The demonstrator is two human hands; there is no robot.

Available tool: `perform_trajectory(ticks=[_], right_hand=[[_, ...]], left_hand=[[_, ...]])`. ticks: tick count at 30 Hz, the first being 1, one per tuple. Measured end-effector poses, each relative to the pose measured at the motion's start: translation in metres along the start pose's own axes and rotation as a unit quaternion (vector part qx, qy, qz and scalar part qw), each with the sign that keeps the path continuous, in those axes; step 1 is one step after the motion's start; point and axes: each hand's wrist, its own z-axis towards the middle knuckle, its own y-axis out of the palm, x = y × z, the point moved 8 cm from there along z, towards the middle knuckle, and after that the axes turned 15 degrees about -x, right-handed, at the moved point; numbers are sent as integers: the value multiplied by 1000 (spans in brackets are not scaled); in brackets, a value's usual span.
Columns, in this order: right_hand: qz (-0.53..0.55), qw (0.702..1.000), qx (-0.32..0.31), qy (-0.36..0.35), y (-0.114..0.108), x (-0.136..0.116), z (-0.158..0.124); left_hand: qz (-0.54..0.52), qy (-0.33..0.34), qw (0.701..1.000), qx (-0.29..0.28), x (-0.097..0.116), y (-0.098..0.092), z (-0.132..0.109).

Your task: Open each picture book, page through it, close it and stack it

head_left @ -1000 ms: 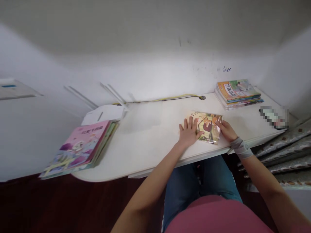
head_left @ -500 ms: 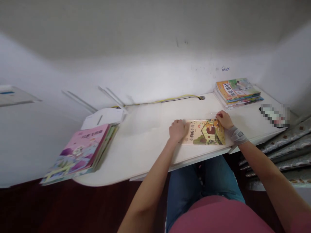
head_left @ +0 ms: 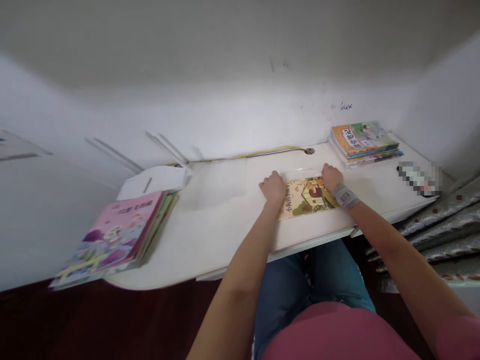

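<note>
A picture book (head_left: 309,196) with a house on its yellowish cover lies on the white desk (head_left: 217,220). Clear plastic (head_left: 303,172), which looks like a sleeve, shows past its far edge. My left hand (head_left: 273,188) is closed at the far left corner, fingers curled over the plastic edge. At the far right corner my right hand (head_left: 332,177), with a grey band (head_left: 345,196) on the wrist, is also closed on the plastic. My fingertips are partly hidden on both sides.
A book stack (head_left: 365,142) stands at the back right, near a partly blurred phone (head_left: 418,179). Pink-topped books (head_left: 120,232) overhang the desk's left end, beside a white panel (head_left: 153,181). A yellow cable (head_left: 270,150) runs along the wall. Folded patterned fabric (head_left: 438,230) is at right.
My right hand has shifted left and away from me, and the book has moved slightly away too. The clear plastic now shows along the book's far edge. My left hand has curled more tightly.
</note>
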Motion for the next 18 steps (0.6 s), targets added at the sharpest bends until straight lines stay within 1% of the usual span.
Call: perform_trajectory(ticks=[4,7,9,11,13,14,16,18], right_hand=[[-46,999,-9,-2,11,-23,15],[-63,998,-9,-3,14,-27,19],[-70,997,-9,-7,14,-28,20],[-75,997,-9,-11,13,-28,19],[-77,997,-8,-15,12,-29,18],[-77,997,-8,-17,13,-29,18],[-76,997,-8,-20,15,-30,17],[-71,997,-11,-20,16,-29,18]], left_hand=[[32,-8,999,28,-14,-2,1],[40,-17,999,26,-19,-4,1],[46,-21,999,17,-16,-8,-1],[62,-24,998,12,-8,-13,-6],[82,-10,996,18,7,-16,-16],[91,8,996,22,17,-15,-22],[100,60,993,14,38,-5,-34],[101,105,989,-22,54,14,-43]])
